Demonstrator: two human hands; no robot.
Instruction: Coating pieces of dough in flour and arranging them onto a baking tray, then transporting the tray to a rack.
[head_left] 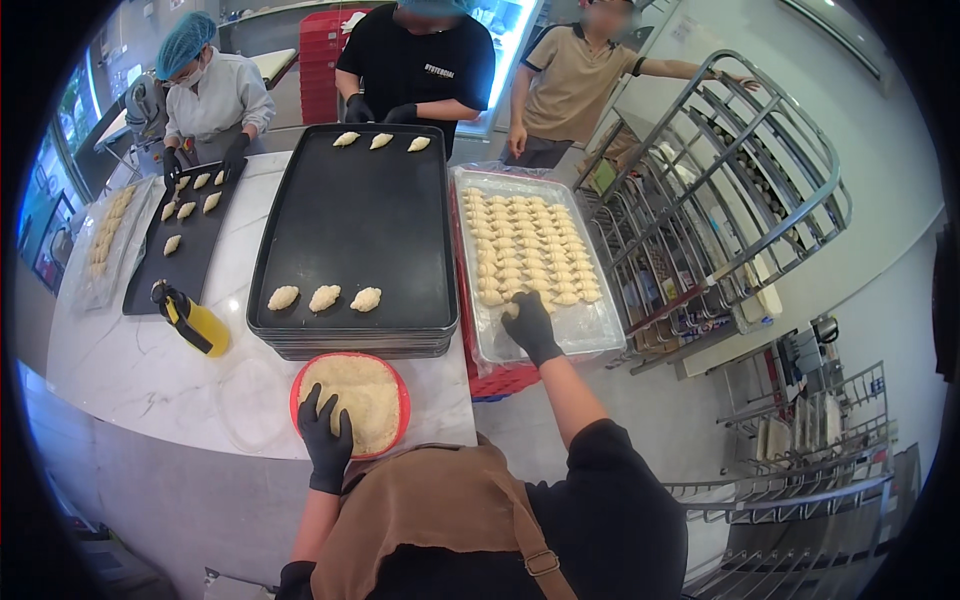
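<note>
My right hand [532, 325], in a black glove, grips a shaped dough piece [516, 308] at the near end of rows of raw croissant-like pieces [525, 240] in a plastic-lined tray [610, 318]. My left hand [330, 435], also gloved, rests with fingers apart at the left of a red bowl [402, 400] holding pale crumbs [372, 405]. Above the bowl a stack of black baking trays [355, 220] carries several pieces [324, 298] along its near and far edges.
Two co-workers [205, 105] [415, 70] work across the marble table [150, 375], one at a dark tray [180, 270] of dough pieces. Another person [575, 85] holds a metal rack [730, 210] at right. A yellow spray bottle [200, 325] stands left; more racks [840, 420] stand lower right.
</note>
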